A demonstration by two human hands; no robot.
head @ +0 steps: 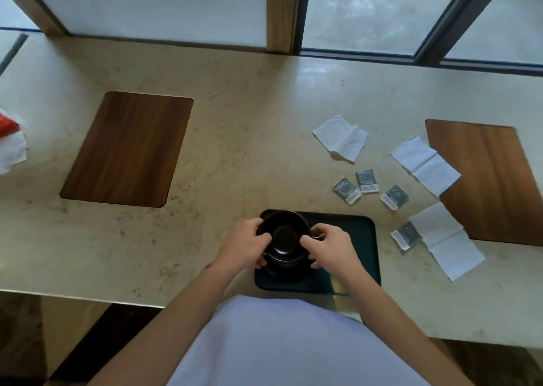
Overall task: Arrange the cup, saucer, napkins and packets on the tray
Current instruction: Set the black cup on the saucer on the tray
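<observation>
I read both hands curled on the dark round cup: left hand, right hand; cup over dark rectangular tray left end | white napkins, grey packets lie right on beige table; right hand nearer, I judge

Bare forearms, left hand and right hand ungloved, no rings or watch visible; pale lavender-white garment across the torso.
</observation>
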